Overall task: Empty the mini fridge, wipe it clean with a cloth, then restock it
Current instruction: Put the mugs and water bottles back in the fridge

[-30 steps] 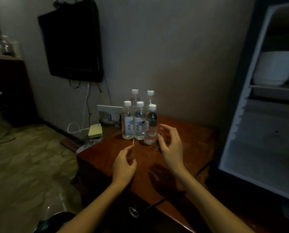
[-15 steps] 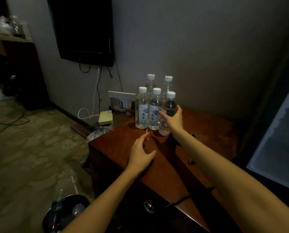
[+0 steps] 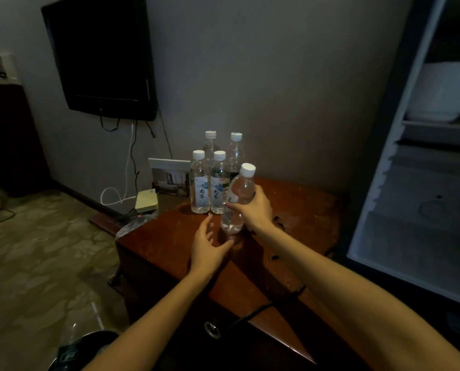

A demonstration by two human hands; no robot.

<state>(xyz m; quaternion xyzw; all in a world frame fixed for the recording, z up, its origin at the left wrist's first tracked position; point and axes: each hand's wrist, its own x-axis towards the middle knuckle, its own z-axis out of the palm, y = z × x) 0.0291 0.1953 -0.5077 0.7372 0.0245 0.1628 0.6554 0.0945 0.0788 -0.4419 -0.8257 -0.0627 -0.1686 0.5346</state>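
Beside the open fridge, four bottles stand on the counter while the right hand, fingers clamped round a fifth bottle, has just lifted it, the left hand with fingers apart below: restocking seems begun.

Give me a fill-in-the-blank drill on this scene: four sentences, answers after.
The hand gripping the tilted bottle is the person's ____ one.
Behind it, ____ bottles stand upright on the wooden table.
The left hand holds ____.
The mini fridge at the right stands ____.
Missing words: right; four; nothing; open.
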